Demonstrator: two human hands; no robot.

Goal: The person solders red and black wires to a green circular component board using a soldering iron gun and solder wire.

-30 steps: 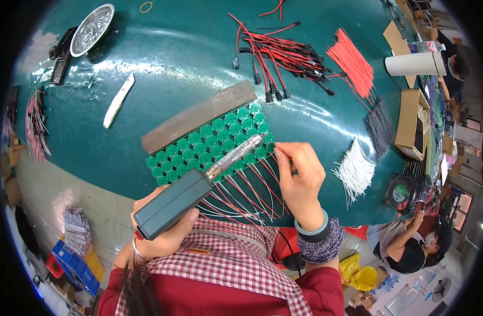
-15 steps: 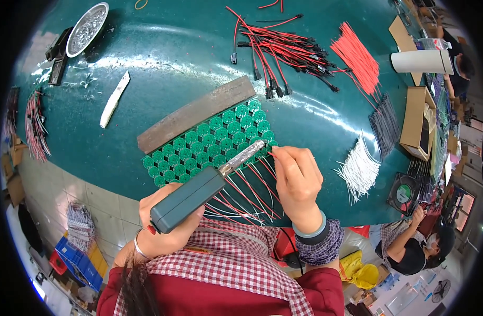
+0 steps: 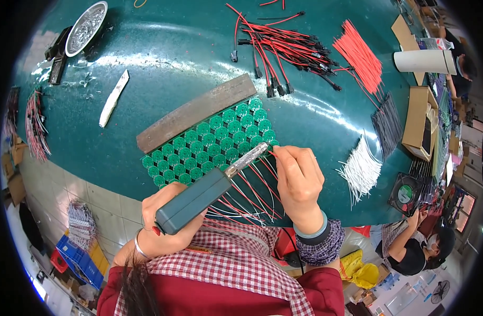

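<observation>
My left hand (image 3: 172, 241) is wrapped round the dark green handle of a soldering iron (image 3: 193, 202). Its silvery barrel slants up to the right, with the tip over the lower right corner of a panel of round green circuit boards (image 3: 214, 138). At that corner, my right hand (image 3: 301, 181) pinches a thin red wire (image 3: 273, 154) close to the iron's tip. Whether tip and wire touch is too small to tell. Red and white wires (image 3: 256, 190) trail from the panel's near edge toward me, partly behind the iron.
Along the panel's far edge lies a brown flat bar (image 3: 199, 112). Farther back are black-plugged red leads (image 3: 291, 50); to the right, bundles of red (image 3: 359, 57), dark grey (image 3: 387, 125) and white wires (image 3: 361, 167), and a small fan (image 3: 404, 193). A metal dish (image 3: 87, 29) stands far left.
The soldering iron has shifted slightly right and its tip is nearer the wire. My right hand stays almost in place, still pinching the wire.
</observation>
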